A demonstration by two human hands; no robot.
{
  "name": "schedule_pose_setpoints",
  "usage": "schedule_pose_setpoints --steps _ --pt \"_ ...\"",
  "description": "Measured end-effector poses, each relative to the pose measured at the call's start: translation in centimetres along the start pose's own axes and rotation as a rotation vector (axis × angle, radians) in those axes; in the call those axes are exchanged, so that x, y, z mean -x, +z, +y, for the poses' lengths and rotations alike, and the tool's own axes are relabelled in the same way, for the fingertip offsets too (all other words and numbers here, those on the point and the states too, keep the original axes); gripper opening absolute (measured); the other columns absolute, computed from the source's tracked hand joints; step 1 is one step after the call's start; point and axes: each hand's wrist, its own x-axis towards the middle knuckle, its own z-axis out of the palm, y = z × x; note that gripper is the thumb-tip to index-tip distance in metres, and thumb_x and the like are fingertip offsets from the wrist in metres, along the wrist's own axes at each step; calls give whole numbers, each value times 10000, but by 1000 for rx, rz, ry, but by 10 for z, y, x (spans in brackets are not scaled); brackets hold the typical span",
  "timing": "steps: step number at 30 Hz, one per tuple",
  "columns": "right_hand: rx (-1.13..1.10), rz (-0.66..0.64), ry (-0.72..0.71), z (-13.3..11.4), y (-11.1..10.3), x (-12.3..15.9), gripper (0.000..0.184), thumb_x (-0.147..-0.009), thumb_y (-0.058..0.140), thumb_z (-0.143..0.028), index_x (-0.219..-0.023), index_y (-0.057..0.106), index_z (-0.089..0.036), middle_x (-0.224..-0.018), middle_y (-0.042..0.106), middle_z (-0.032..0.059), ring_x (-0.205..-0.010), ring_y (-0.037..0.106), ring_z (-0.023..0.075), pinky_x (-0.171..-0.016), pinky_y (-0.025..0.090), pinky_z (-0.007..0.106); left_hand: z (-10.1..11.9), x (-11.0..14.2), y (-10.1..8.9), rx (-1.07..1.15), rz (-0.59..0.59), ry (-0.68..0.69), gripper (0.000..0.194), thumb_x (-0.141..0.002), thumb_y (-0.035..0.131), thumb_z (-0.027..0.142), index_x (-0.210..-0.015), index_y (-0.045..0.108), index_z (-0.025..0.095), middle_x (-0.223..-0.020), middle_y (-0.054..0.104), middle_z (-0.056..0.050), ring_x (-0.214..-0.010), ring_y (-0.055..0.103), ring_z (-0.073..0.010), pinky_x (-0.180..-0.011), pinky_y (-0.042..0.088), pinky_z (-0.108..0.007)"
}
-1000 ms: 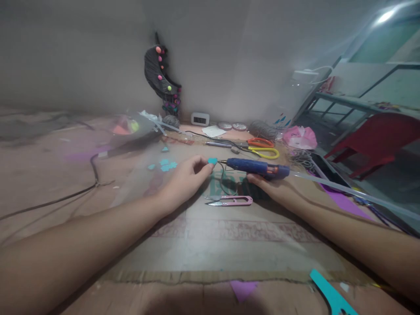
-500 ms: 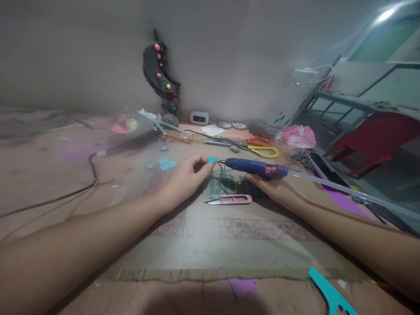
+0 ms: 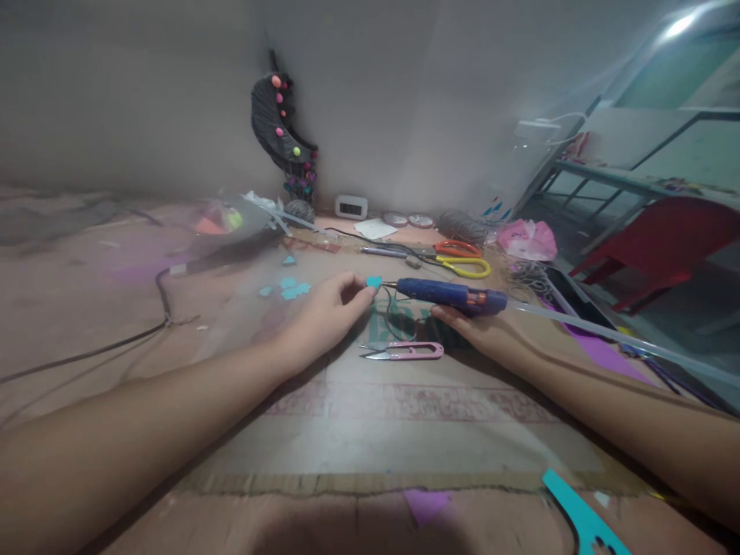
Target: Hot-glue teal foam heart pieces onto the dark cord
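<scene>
Between thumb and fingers, my left hand (image 3: 338,308) pinches a small turquoise heart-shaped cutout (image 3: 375,282). My right hand (image 3: 462,324) is closed around a blue glue gun (image 3: 445,294), its fingers partly hidden behind the tool. The nozzle points left and meets, or nearly meets, the cutout's edge; I cannot tell which. A clear glue stick (image 3: 613,335) runs out of the gun's back end to the right. Below both hands lies a pair of pink thread snips (image 3: 413,351). Several turquoise cutouts (image 3: 295,289) rest left of my left hand.
Behind the hands lie orange- and yellow-handled scissors (image 3: 469,267), a small digital clock (image 3: 351,206) and grey yarn (image 3: 459,225). A dark crescent with pompoms (image 3: 269,123) leans on the wall. A turquoise sheet scrap (image 3: 581,512) lies at front right; a black cable (image 3: 116,351) crosses the left.
Almost nothing differs. The turquoise cutout is slightly turned, so its heart outline shows more plainly; both hands and the glue gun keep their places.
</scene>
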Motion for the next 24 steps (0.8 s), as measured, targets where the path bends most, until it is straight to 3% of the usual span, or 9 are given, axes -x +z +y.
schedule_pose_setpoints --steps 8,24 --pt "26 -31 -39 3 -2 0 211 -744 640 -463 -714 581 -262 -717 702 32 -696 686 240 -652 587 342 -1 -1 0 22 -2 -8 206 -911 537 375 -828 585 193 -814 613 -5 -773 545 -167 -710 395 -300" --pt "177 73 16 6 0 1 276 -731 630 -525 -742 610 -251 -746 687 55 -742 679 269 -704 577 402 -3 0 0 14 -5 11 215 -918 527 386 -823 579 200 -812 610 -5 -768 545 -169 -712 401 -304"
